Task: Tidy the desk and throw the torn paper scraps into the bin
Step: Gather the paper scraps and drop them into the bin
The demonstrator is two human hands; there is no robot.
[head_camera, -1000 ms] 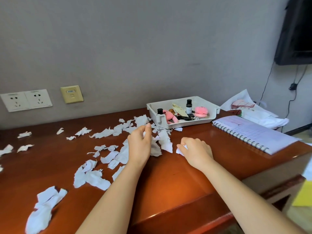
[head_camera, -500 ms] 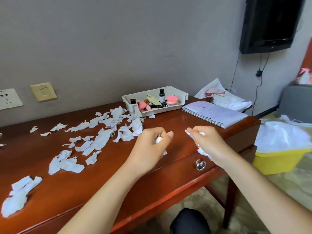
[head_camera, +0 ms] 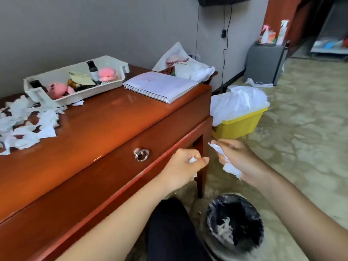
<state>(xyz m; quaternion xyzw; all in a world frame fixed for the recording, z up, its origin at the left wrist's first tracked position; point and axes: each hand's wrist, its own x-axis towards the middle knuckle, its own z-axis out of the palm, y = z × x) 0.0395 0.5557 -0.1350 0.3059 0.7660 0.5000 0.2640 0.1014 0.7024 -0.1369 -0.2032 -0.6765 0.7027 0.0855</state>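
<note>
Broadly, the worktop (head_camera: 105, 117) fills most of the view. Its left part carries a loose drift of torn paper scraps (head_camera: 28, 129), touching the front of the white tray (head_camera: 84, 94) and well apart from the spiral notebook (head_camera: 160, 86). On the floor, beside the person's knee, stands the bin (head_camera: 246, 206), black-lined and mouth up, with a few white pieces (head_camera: 225, 230) lying inside.

Both hands are off the worktop's front edge, above the bin and somewhat beyond it rather than squarely over its mouth. The right hand (head_camera: 239, 157) has its grip closed round a bunch of scraps (head_camera: 230, 168), with strips sticking out above and below the fingers. The left hand (head_camera: 183, 164) has its grip curled on a smaller wad (head_camera: 193, 159), of which only a little white shows between thumb and fingers.

The paper looks thin, soft and nearly weightless, so it should crush into a fist without resistance and take no harm from squeezing. The risk is probably drift: loose ends may flutter wide of the bin or slide out of a slack fist. For the heap on the worktop, raking pieces together with flat fingers and closing on the middle of the pile seems surer than picking at single edges. The handfuls are best let go low over the bin's mouth.
</note>
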